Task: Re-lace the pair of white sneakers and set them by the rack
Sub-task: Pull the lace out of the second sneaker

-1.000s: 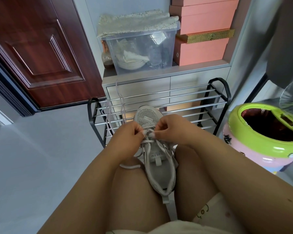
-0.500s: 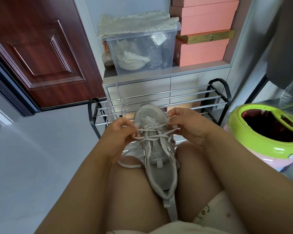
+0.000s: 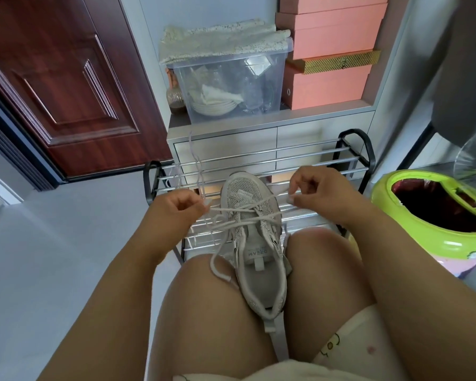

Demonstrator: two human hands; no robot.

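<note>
A white sneaker [image 3: 254, 237] rests between my knees, toe pointing away toward the shoe rack [image 3: 308, 160]. Its white lace [image 3: 248, 215] crosses over the upper eyelets and stretches out to both sides. My left hand [image 3: 176, 213] pinches the lace's left end, left of the shoe. My right hand [image 3: 318, 192] pinches the right end, right of the toe. A loose lace loop lies on my left thigh. Another lace [image 3: 197, 163] hangs over the rack's left end. The second sneaker is not in view.
A dark metal rack stands against grey drawers [image 3: 231, 144]. Above sit a clear plastic bin [image 3: 228, 86] and orange boxes [image 3: 330, 64]. A green-rimmed waste bin [image 3: 434, 215] stands at the right. A red-brown door [image 3: 58, 78] is at the left, with grey floor [image 3: 52, 257] below.
Both hands have moved apart from the shoe's middle, pulling the lace ends outward and drawing the crossings taut.
</note>
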